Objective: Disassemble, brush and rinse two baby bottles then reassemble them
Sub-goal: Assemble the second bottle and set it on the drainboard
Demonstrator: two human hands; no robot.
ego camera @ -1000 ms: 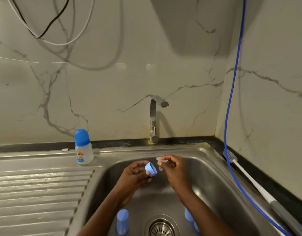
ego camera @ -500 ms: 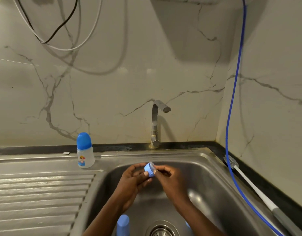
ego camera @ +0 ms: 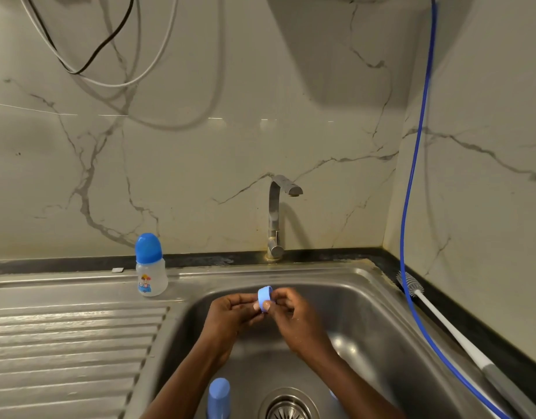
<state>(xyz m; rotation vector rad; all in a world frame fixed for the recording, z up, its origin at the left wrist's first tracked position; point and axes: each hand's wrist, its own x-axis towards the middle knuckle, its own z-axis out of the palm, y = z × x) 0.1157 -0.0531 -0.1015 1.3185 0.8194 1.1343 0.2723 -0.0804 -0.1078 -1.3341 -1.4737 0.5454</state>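
Over the steel sink basin (ego camera: 351,313) both hands meet on a small light-blue collar ring (ego camera: 264,298). My left hand (ego camera: 230,313) pinches it from the left and my right hand (ego camera: 293,316) pinches it from the right. The clear teat seen earlier is hidden between the fingers and the ring. An assembled baby bottle (ego camera: 150,272) with a blue dome cap stands upright on the sink ledge at the left. A light-blue bottle part (ego camera: 219,397) stands on the basin floor beside the drain (ego camera: 287,406).
A steel tap (ego camera: 275,219) rises behind the basin. A long white bottle brush (ego camera: 442,325) lies on the dark counter along the right wall, beside a hanging blue hose (ego camera: 411,182). The ribbed draining board (ego camera: 67,352) fills the left. Cables hang at the upper left.
My right hand brought the clear teat to the blue ring, and both hands closed together on it. The view tilted up slightly, so the parts on the basin floor sit lower in frame.
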